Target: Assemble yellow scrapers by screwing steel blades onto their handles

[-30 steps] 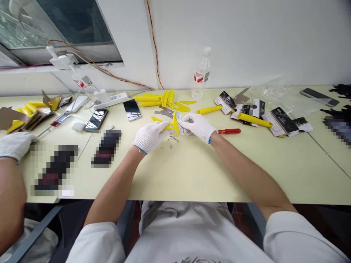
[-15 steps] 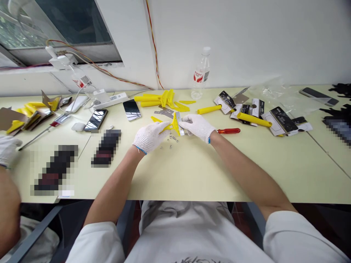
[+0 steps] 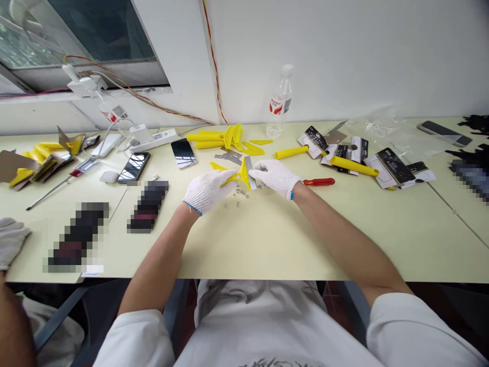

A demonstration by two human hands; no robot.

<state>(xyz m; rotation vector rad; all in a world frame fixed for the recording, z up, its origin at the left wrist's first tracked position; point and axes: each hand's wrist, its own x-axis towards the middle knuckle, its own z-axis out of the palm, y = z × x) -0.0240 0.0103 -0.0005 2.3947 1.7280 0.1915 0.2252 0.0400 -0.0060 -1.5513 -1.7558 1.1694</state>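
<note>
My left hand (image 3: 208, 190), in a white knit glove, is closed around the neck of a yellow plastic scraper head (image 3: 243, 176). Along the head's right edge stands a flat metal blade (image 3: 250, 172), pinched by the gloved fingers of my right hand (image 3: 276, 177). Blade and head appear to touch; the right fingertips partly cover the blade. Several small screws (image 3: 241, 192) lie loose on the table just below the head. Behind it are more grey metal blades (image 3: 229, 157) and loose yellow plastic pieces (image 3: 252, 149). A red-handled screwdriver (image 3: 320, 182) lies beside my right wrist, its shaft mostly hidden.
Yellow scraper handles (image 3: 208, 137) are piled at the back, near a plastic bottle (image 3: 280, 104). Black-and-white cardboard packages (image 3: 389, 167) lie to the right. Phones (image 3: 184, 154) and a power strip (image 3: 165, 137) sit left. A co-worker's gloved hand (image 3: 12, 240) rests at the far left.
The co-worker's gloved hand at the far left has moved toward the table's front edge. My own hands, the scraper head and the blade stay nearly in place.
</note>
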